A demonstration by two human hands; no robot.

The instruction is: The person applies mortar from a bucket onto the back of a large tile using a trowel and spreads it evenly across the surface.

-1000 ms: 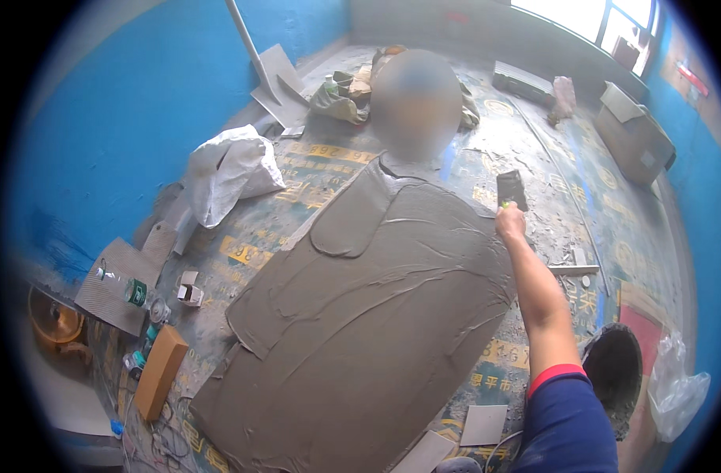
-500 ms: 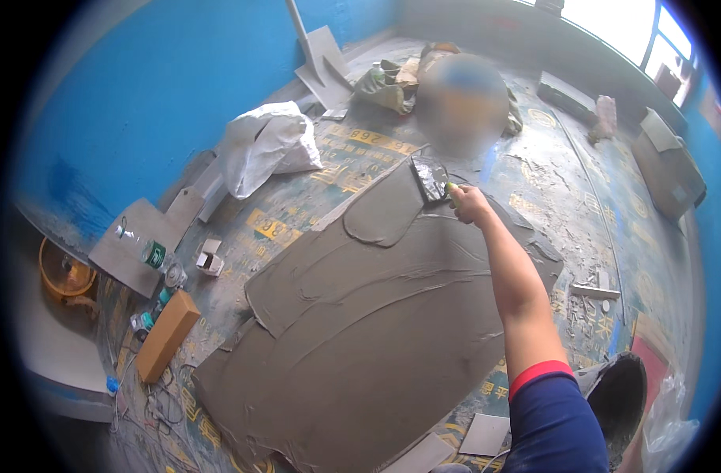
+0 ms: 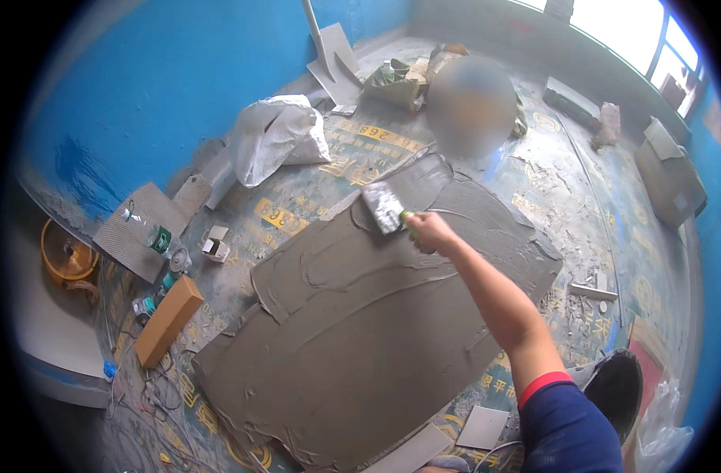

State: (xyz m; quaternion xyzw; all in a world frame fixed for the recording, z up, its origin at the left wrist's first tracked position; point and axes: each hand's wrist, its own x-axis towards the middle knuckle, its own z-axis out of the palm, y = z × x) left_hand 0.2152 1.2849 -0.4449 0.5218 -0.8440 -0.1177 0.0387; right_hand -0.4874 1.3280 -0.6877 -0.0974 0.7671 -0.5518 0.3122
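My right hand is closed around the green handle of a flat metal trowel. The blade is smeared with wet grey mortar and lies against the far left part of a broad mortar bed. Ridges and sweeping marks cross the bed's surface, and a smoother band shows just beyond the blade. From the lower right, my bare forearm reaches over the mortar, below a dark blue sleeve with a red cuff. I do not see my left hand.
At left lie a cardboard box, a plastic bottle, cables and an orange round object. A white sack and a shovel stand by the blue wall. A black bucket sits at lower right.
My right hand has drawn the trowel left and nearer across the mortar. The rounded smooth patch is replaced by a flattened band beyond the blade. The view has shifted slightly.
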